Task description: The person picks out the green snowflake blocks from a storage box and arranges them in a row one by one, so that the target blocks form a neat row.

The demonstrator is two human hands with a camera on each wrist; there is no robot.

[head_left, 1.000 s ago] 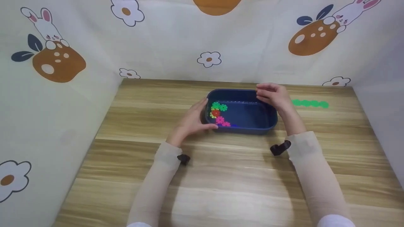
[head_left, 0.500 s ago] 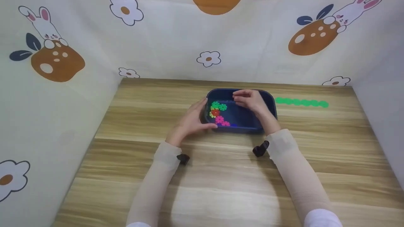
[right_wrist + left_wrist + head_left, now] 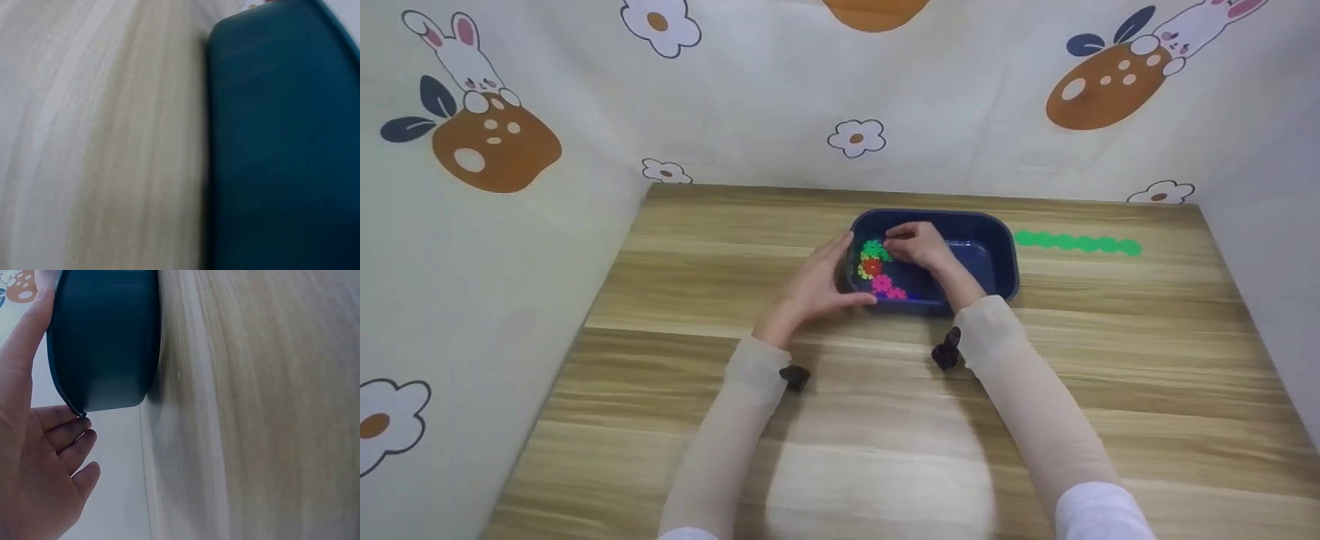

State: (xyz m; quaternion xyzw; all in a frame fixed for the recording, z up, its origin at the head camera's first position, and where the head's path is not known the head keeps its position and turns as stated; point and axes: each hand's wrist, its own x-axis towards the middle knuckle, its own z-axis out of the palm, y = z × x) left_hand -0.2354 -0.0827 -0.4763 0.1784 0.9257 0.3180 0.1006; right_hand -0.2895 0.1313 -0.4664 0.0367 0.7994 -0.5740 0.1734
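A dark blue plastic bin [image 3: 997, 225] rests on the table. My left hand [image 3: 810, 289] holds its left end, thumb [image 3: 856, 299] on the front rim and fingers along the left side; in the left wrist view its fingertips meet the rim corner. My right hand [image 3: 921, 246] reaches down inside the bin, fingertips at the green snowflake discs [image 3: 873, 248], partly covering one; I cannot tell whether a disc is pinched. Beside them lie yellow and red discs [image 3: 871, 267], pink discs [image 3: 882, 283] and a bit of blue by the front wall.
A row of several green discs [image 3: 1076, 243] lies on the wooden table [image 3: 720, 255] right of the bin, near the back edge. A printed cloth [image 3: 750, 90] with rabbits and flowers walls the table behind and at the sides. The right wrist view shows mostly the bin's outer wall [image 3: 281, 140].
My right hand has moved left from the bin's back right corner to the green discs at its left, uncovering the left part of the green row. My left hand has stayed in place.
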